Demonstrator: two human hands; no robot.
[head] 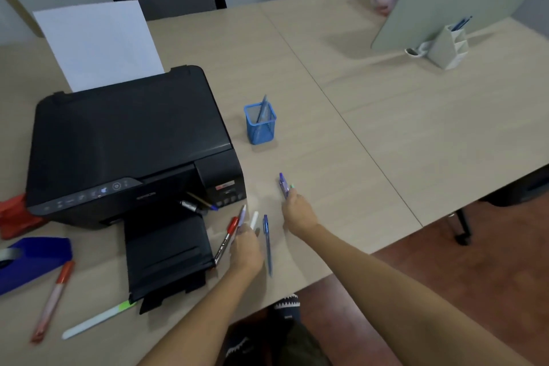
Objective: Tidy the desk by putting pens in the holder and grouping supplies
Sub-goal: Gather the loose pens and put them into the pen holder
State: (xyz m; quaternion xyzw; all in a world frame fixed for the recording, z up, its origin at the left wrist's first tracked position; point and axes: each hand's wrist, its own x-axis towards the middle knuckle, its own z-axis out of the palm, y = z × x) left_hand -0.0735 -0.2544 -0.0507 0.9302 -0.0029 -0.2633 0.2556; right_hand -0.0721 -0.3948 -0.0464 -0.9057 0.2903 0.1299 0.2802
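Both hands held pens on the bench in front of the printer [130, 142]

The right hand [298, 212] was closed around a purple pen [283, 184], tip pointing away, to the right of the printer and nearer than the blue mesh holder [260, 125], which stood just right of the printer with one pen in it. The left hand [246, 248] gripped a lilac pen [242, 215] by the printer's front right corner. Beside it lay a red-capped marker [227, 236], a white pen [254, 219] and a blue pen [267, 242]. Left of the printer's tray lay a red marker [53, 300] and a white-and-green pen [98, 319], near a blue tape dispenser [32, 261]
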